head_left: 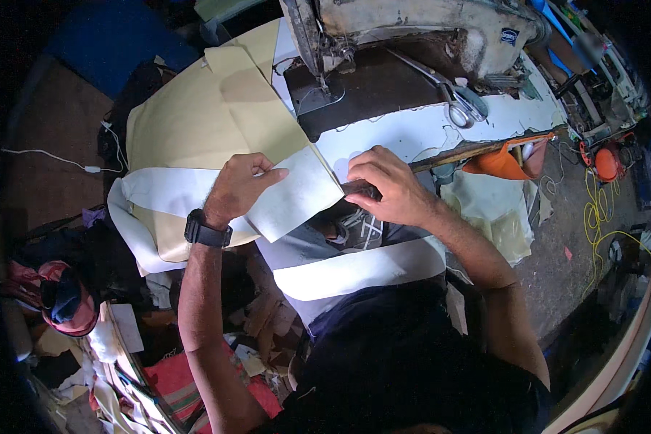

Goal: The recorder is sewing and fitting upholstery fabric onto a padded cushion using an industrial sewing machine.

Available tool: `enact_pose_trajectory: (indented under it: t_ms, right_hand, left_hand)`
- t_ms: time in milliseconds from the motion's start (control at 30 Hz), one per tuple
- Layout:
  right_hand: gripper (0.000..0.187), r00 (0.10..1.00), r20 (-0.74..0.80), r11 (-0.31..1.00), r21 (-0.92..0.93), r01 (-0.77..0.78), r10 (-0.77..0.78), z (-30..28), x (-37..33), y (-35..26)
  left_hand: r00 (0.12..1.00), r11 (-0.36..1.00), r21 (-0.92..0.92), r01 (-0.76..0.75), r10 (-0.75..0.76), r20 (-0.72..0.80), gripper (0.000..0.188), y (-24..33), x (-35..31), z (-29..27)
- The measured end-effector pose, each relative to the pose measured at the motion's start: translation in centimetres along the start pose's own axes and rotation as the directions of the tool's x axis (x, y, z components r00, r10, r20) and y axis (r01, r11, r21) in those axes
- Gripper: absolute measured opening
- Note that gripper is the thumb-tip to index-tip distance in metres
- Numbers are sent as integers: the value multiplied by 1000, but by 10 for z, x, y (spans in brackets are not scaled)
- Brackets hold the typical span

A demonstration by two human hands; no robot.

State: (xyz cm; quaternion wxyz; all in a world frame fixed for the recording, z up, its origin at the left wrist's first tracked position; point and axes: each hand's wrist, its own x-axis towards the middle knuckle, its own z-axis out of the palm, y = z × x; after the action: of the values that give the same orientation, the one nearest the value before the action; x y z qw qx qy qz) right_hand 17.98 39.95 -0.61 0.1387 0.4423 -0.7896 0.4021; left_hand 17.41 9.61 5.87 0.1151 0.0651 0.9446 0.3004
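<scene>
A large beige sheet, leather-like, spreads over the left part of the sewing table, and a white flap lies across its near right side. My left hand, with a black watch at the wrist, rests at the flap's left edge, its fingers curled and thumb stretched onto the white surface. Whatever those fingers grip is hidden. At the flap's right corner is my right hand, fingers bent round with a dark patch between index finger and thumb; I cannot make out what it holds. Beyond both hands stands the sewing machine.
Scissors lie on the machine bed at the right. A white strip lies across my lap. Under the table's front edge hangs an orange pouch. Yellow cord coils on the floor at right; scraps litter the lower left.
</scene>
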Motion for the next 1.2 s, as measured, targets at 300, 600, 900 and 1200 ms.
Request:
enact_pose_trajectory:
  t_ms: [300,600,900,1200]
  right_hand:
    - [38,994,-28,991,-85,104,-107,10,2,-1]
    - [39,991,-45,985,-128,117,-123,13,4,-1]
    - [24,988,-2,969,-198,150,-153,13,4,-5]
    - [16,982,39,947,-261,189,-185,13,5,-4]
  left_hand:
    - [999,999,-20,-32,32,-18,36,4,-3,-1]
    - [1000,1000,4,-15,15,-19,38,1,0,3]
    - [999,999,35,41,-41,-6,38,5,-2,5]
    - [991,970,208,126,-115,-63,33,34,-6,0]
